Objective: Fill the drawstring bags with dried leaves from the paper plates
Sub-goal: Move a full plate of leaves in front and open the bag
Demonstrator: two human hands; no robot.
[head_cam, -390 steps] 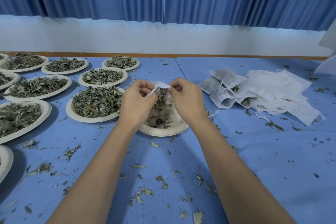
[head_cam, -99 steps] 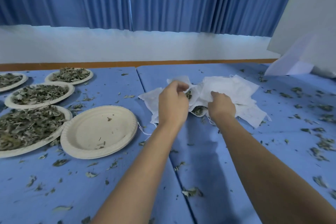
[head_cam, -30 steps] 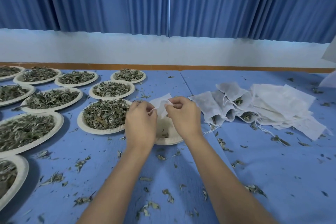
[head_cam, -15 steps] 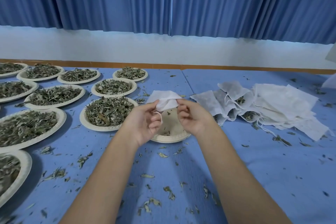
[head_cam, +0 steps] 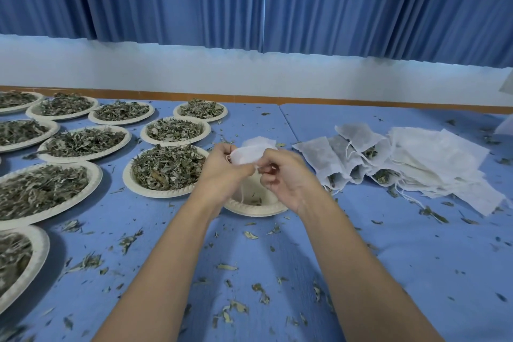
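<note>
- A small white drawstring bag [head_cam: 251, 153] is held in the air between both hands, above the far part of a near-empty paper plate [head_cam: 256, 211]
- The left hand [head_cam: 222, 175] has its fingers curled round the bag's left end, and the cloth bunches out of the top of that grip toward the right
- The right hand [head_cam: 288, 180] pinches the bag's lower right edge between the thumb and curled fingertips [head_cam: 265, 159], with its other fingers folded toward the palm
- The bag's puffed body sits above and between the two sets of fingers, rising beyond the knuckles
- A thin string [head_cam: 242, 191] hangs from under the left hand down toward the plate
- Whether the bag's mouth is open cannot be told
- Just left of the near-empty plate stands a heaped paper plate [head_cam: 130, 178] of dried leaves [head_cam: 169, 168], with more full plates further left and behind it
- To the right lies a pile of bags [head_cam: 433, 158]; some at its left edge show leaves inside
- Loose leaf bits [head_cam: 261, 290] are scattered over the blue table [head_cam: 416, 258]
</note>
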